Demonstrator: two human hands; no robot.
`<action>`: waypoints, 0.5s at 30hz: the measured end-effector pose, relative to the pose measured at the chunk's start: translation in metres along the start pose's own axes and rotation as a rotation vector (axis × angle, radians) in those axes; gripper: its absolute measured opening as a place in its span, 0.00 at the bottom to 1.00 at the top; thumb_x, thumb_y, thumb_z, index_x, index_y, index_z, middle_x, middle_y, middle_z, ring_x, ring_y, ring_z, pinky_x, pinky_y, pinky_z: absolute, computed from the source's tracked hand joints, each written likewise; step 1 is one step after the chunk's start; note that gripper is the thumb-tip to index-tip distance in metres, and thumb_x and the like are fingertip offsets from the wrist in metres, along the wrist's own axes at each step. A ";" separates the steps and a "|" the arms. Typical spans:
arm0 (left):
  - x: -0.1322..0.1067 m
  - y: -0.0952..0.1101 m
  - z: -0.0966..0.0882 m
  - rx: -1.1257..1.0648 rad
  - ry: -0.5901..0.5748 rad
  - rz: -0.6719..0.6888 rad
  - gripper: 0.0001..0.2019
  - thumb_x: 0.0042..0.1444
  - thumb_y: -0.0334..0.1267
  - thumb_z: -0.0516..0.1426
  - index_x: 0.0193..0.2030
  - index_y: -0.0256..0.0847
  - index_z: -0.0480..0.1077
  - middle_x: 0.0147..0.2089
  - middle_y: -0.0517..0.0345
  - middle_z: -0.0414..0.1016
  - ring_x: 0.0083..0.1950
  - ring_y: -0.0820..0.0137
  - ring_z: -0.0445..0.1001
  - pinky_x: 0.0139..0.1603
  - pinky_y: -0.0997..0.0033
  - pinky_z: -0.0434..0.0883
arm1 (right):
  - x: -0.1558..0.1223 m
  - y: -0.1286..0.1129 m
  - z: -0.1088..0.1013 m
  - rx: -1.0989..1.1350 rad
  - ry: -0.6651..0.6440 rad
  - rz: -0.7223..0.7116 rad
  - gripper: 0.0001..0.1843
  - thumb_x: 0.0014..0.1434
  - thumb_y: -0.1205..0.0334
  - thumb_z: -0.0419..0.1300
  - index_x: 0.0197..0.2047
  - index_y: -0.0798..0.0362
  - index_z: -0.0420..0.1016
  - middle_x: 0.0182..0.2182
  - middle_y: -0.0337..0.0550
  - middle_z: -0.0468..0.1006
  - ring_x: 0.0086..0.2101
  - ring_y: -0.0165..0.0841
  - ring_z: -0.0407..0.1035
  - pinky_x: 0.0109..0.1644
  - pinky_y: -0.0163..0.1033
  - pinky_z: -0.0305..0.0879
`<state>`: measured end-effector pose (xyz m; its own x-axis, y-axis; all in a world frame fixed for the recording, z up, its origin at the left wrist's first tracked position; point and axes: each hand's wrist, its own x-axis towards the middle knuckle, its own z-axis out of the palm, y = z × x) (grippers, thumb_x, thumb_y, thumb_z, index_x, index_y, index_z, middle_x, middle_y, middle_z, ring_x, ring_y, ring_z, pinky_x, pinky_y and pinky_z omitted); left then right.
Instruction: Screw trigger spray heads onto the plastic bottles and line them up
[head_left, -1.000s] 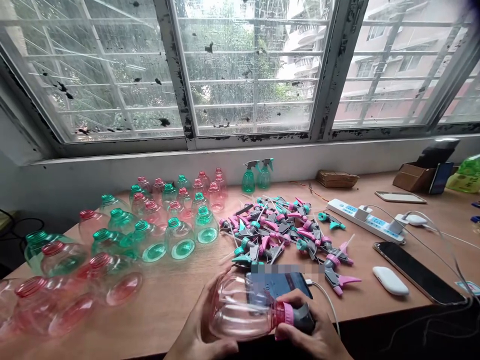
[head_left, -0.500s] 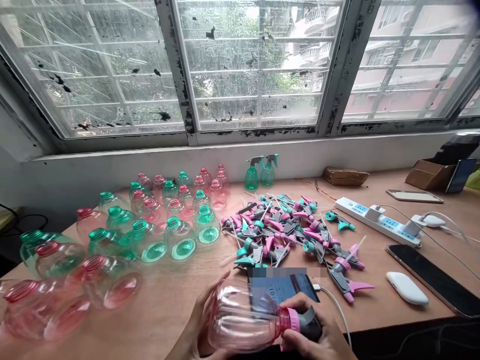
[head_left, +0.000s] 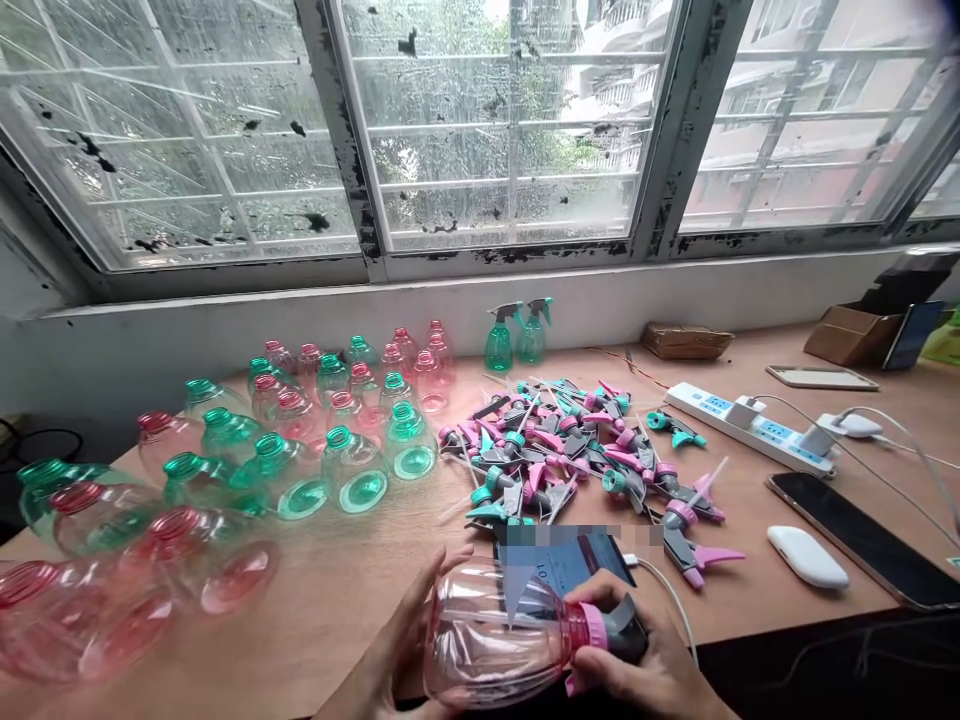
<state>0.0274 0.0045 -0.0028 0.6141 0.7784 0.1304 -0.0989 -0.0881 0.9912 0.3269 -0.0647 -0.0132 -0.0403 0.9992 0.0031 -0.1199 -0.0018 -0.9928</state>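
A clear pink spray bottle [head_left: 499,635] lies sideways in front of me, held between both hands near the table's front edge. My left hand [head_left: 401,640] wraps round its base end. At the neck, my right hand [head_left: 637,650] grips the pink collar and grey head of a trigger sprayer [head_left: 611,632], which sits on the bottle's mouth. Whether the collar is fully tight I cannot tell. Just beyond the bottle lies a heap of loose pink, teal and grey trigger sprayers [head_left: 555,450]. A phone [head_left: 577,560] with a lit screen is partly hidden behind the bottle.
Several open pink and green bottles [head_left: 356,475] stand on the left of the wooden table [head_left: 360,580]. Two green spray bottles with heads [head_left: 499,345] stand by the wall. On the right are a power strip [head_left: 750,425], a dark phone [head_left: 862,535] and a white earbud case [head_left: 808,557].
The bottle and both hands stay together near the same spot, shifted slightly right in view. The camera view has tilted a little, so the table's things sit slightly higher.
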 end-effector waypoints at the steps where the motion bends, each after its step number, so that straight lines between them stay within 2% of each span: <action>1: 0.000 -0.001 -0.001 -0.013 -0.029 -0.011 0.49 0.59 0.49 0.72 0.80 0.74 0.49 0.86 0.53 0.52 0.82 0.40 0.60 0.76 0.36 0.66 | 0.000 0.000 -0.001 -0.011 -0.007 -0.005 0.29 0.56 0.38 0.77 0.46 0.52 0.77 0.27 0.41 0.84 0.26 0.38 0.82 0.34 0.39 0.73; 3: 0.001 0.002 -0.002 -0.054 -0.058 -0.034 0.55 0.53 0.50 0.76 0.81 0.69 0.50 0.86 0.50 0.49 0.83 0.37 0.57 0.76 0.37 0.67 | 0.000 0.000 -0.003 -0.059 -0.019 -0.025 0.28 0.55 0.39 0.78 0.45 0.53 0.79 0.28 0.42 0.84 0.26 0.37 0.81 0.33 0.38 0.73; 6: 0.003 0.007 0.000 -0.097 -0.045 -0.050 0.51 0.51 0.51 0.76 0.78 0.62 0.57 0.86 0.45 0.51 0.80 0.36 0.62 0.73 0.39 0.71 | 0.001 0.001 -0.006 -0.134 -0.022 -0.058 0.27 0.56 0.40 0.77 0.45 0.54 0.81 0.28 0.43 0.84 0.27 0.37 0.80 0.33 0.38 0.73; 9: 0.003 0.006 0.001 -0.022 -0.023 -0.001 0.41 0.61 0.46 0.71 0.77 0.67 0.59 0.86 0.49 0.51 0.77 0.43 0.69 0.73 0.43 0.72 | 0.001 0.001 -0.007 -0.118 -0.025 -0.047 0.28 0.57 0.40 0.77 0.46 0.54 0.80 0.27 0.43 0.85 0.27 0.37 0.81 0.33 0.39 0.74; 11: 0.001 0.002 -0.001 0.020 -0.031 0.031 0.36 0.68 0.44 0.66 0.77 0.72 0.58 0.86 0.52 0.52 0.78 0.47 0.68 0.75 0.45 0.70 | 0.001 0.002 -0.007 -0.095 -0.024 -0.040 0.28 0.57 0.40 0.77 0.46 0.54 0.80 0.28 0.43 0.85 0.26 0.37 0.81 0.33 0.40 0.74; 13: 0.001 0.000 -0.004 0.003 -0.078 0.024 0.43 0.65 0.46 0.68 0.79 0.75 0.50 0.86 0.53 0.51 0.81 0.46 0.63 0.76 0.44 0.68 | 0.001 0.002 -0.007 -0.080 -0.032 -0.039 0.27 0.57 0.40 0.77 0.46 0.54 0.79 0.28 0.43 0.85 0.26 0.38 0.82 0.32 0.40 0.74; 15: 0.001 0.002 -0.006 -0.031 -0.118 -0.003 0.54 0.57 0.50 0.73 0.81 0.73 0.45 0.87 0.53 0.50 0.83 0.43 0.58 0.77 0.42 0.66 | 0.002 0.002 -0.007 -0.059 -0.057 -0.037 0.27 0.58 0.40 0.76 0.46 0.54 0.79 0.28 0.44 0.86 0.27 0.38 0.82 0.33 0.40 0.75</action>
<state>0.0229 0.0092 -0.0003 0.7020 0.6999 0.1315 -0.1200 -0.0658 0.9906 0.3332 -0.0625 -0.0162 -0.0931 0.9946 0.0455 -0.0642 0.0396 -0.9971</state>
